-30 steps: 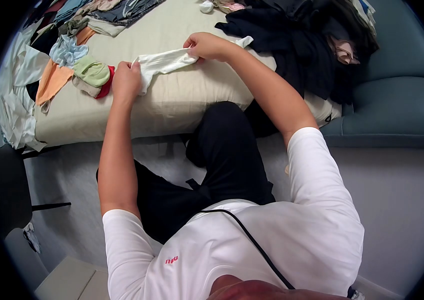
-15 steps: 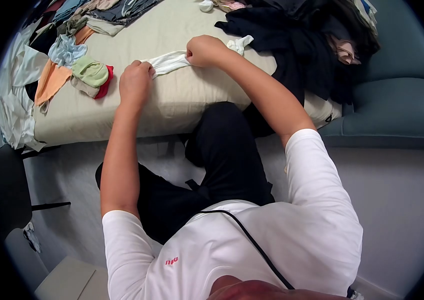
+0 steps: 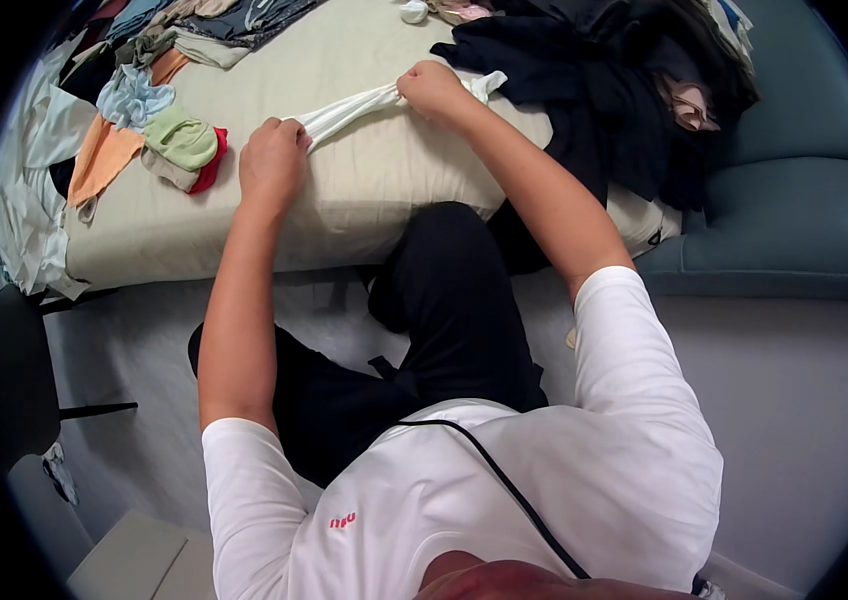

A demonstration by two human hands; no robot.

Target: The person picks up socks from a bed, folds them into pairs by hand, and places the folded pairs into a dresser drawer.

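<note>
Gripping one end of a narrow, creased white fabric piece (image 3: 349, 110), the left hand (image 3: 275, 160) has its fingers curled closed over the near edge of the cream, cloth-covered bed (image 3: 364, 180). The right hand (image 3: 432, 88), also closed, clutches the piece farther from that edge, so it runs taut on a slant between them. Toward the left edge, beside the left hand, lie a pale green folded cloth (image 3: 181, 137), a bright red cloth (image 3: 210, 168) and a flat orange cloth (image 3: 106, 160).
</note>
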